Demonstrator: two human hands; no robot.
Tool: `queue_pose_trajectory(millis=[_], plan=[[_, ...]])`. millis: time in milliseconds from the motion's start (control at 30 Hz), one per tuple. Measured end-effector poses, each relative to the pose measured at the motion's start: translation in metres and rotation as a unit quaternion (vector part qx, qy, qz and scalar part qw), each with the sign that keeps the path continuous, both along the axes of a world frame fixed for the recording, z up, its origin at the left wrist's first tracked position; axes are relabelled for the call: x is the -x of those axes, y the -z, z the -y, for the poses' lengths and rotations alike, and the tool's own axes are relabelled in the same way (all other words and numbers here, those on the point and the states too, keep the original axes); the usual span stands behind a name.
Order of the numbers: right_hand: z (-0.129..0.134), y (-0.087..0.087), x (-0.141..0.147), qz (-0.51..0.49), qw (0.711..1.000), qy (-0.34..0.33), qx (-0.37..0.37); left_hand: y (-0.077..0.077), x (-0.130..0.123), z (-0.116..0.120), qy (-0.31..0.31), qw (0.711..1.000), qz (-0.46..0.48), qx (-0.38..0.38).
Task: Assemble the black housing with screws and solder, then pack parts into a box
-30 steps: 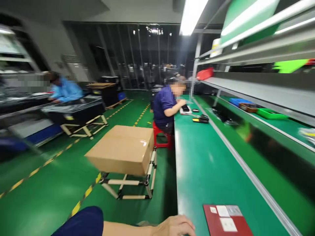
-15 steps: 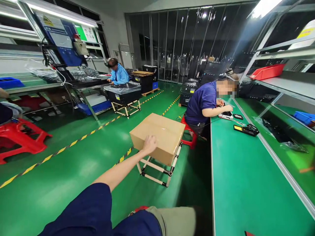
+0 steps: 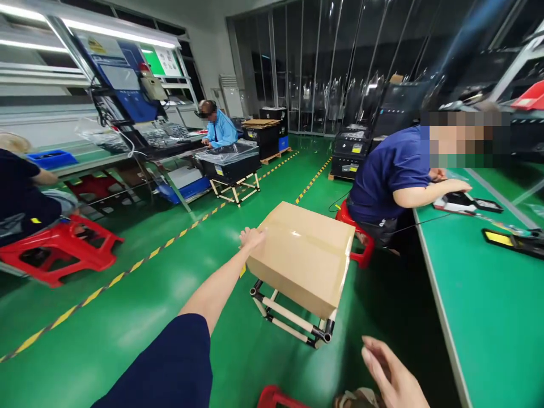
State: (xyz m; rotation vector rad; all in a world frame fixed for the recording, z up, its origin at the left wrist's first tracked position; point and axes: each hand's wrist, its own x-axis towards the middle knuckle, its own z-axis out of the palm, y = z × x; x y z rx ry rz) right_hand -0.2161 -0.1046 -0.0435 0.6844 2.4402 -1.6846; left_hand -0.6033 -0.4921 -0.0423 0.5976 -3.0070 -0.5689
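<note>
A closed cardboard box (image 3: 301,249) with clear tape across its top rests on a stand (image 3: 289,313) of cream pipes and black joints. My left hand (image 3: 252,239) reaches forward to the box's left edge, its fingers bent over that edge and gripping it. Low on the right, my right hand (image 3: 393,371) hangs in the air, thumb and fingers apart and nothing between them. It is between the box and the green workbench (image 3: 476,294), touching neither.
A co-worker in a dark blue shirt (image 3: 389,170) sits on a red stool (image 3: 361,243) right behind the box. A red stool (image 3: 280,398) is by my legs. Further off are a person in light blue (image 3: 223,129) and a black bin (image 3: 229,161) on a pipe stand. Yellow-black tape (image 3: 170,243) marks the floor.
My left hand has moved from the box's front top to its left edge. My right hand has come into view. The view has swung, and more of the stand's near left corner shows.
</note>
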Motion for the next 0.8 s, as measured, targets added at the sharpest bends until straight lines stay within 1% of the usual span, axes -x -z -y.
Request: queue_pose_trajectory(millis=[33, 67, 133, 167, 233, 333, 433, 500, 633, 733, 800], plan=[[0.004, 0.004, 0.027, -0.004, 1.000, 0.013, 0.016, 0.003, 0.002, 0.001, 0.004, 1.000, -0.003, -0.001], [0.008, 0.009, 0.053, 0.001, 0.999, 0.042, 0.025, 0.007, 0.004, 0.001, 0.009, 1.000, -0.005, -0.005], [0.014, 0.022, 0.096, 0.005, 0.997, 0.076, 0.022, 0.012, 0.009, -0.002, 0.015, 1.000, -0.008, -0.019], [0.017, 0.028, 0.113, 0.005, 0.996, 0.088, 0.021, 0.014, 0.012, -0.005, 0.014, 1.000, -0.011, -0.024], [0.026, 0.040, 0.135, -0.002, 0.995, 0.099, 0.025, 0.016, 0.019, -0.009, 0.005, 0.999, -0.026, -0.026], [0.041, 0.052, 0.146, -0.022, 0.993, 0.106, 0.043, 0.014, 0.024, -0.010, -0.001, 0.999, -0.034, -0.019], [0.054, 0.056, 0.148, -0.035, 0.989, 0.132, 0.061, 0.011, 0.021, -0.006, 0.008, 1.000, -0.022, -0.015], [0.058, 0.058, 0.150, -0.037, 0.984, 0.158, 0.068, 0.010, 0.017, -0.005, 0.010, 1.000, -0.025, -0.008], [0.055, 0.063, 0.156, -0.025, 0.979, 0.192, 0.071, 0.008, 0.016, -0.006, -0.003, 1.000, -0.025, -0.015], [0.048, 0.067, 0.162, 0.003, 0.974, 0.218, 0.060, 0.004, 0.019, 0.000, -0.006, 0.999, -0.004, -0.048], [0.040, 0.067, 0.166, 0.025, 0.970, 0.239, 0.046, 0.001, 0.014, 0.007, 0.000, 0.997, 0.007, -0.072]])
